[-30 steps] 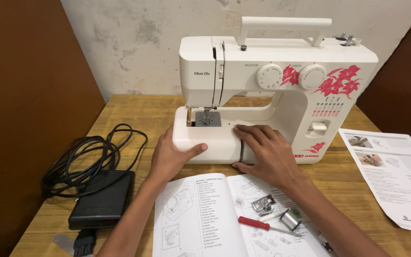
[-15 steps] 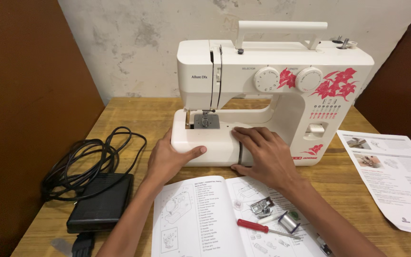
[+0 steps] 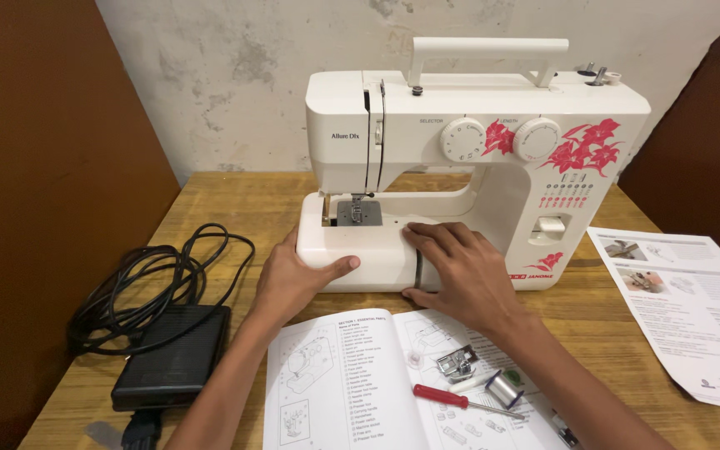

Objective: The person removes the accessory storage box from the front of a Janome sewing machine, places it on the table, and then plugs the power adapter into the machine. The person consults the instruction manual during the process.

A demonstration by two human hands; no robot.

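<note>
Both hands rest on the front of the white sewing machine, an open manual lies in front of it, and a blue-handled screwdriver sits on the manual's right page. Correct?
Not quite: the head view shows the screwdriver has a red handle, not blue. The rest holds.
</note>
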